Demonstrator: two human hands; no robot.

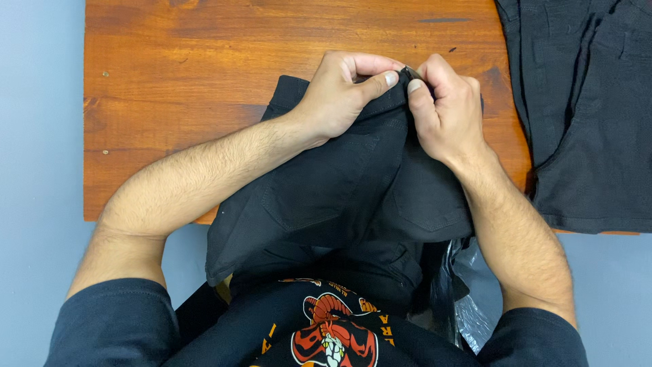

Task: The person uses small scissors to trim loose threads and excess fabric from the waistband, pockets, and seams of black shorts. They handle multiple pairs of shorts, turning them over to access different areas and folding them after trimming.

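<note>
both grips (pixel 410 76) apparently pinching trousers' (pixel 339 183) waistband

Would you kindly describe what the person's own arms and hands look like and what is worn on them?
Both forearms are bare and hairy, with dark navy sleeves pushed up to about the elbows. The left hand and right hand are bare: no gloves, rings, watch or bracelets are visible. Fingernails are short. The sleeves are plain, without visible markings.

Wooden table (pixel 204 68): black trousers (pixel 326 190) near edge, dark garments (pixel 591 115) right.
</note>
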